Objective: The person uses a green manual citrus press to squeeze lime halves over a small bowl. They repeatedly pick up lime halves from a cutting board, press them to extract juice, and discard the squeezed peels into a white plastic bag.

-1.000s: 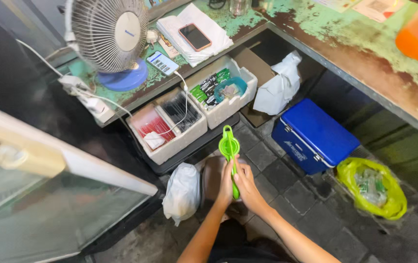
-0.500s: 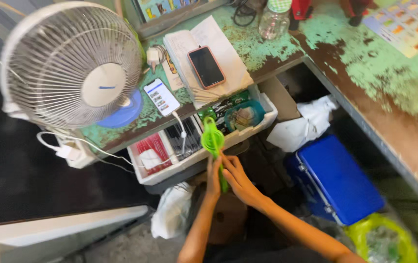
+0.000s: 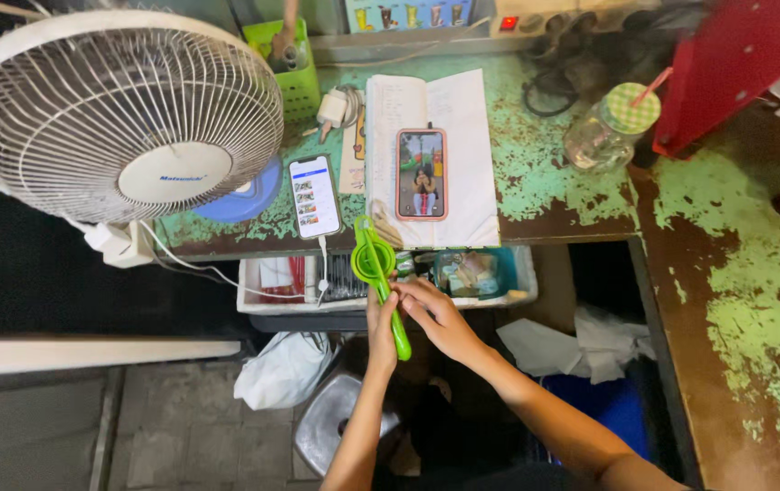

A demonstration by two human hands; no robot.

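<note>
Gripping the green nested measuring cups (image 3: 373, 259) by their long handle, left hand (image 3: 381, 329) and right hand (image 3: 438, 320) both close around it, keeping the cups level just beside the worktop's (image 3: 553, 182) front edge.

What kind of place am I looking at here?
Probably a small home or shop work desk: a worn green-painted table with a white fan, two phones, an open notebook, and storage bins underneath.
</note>
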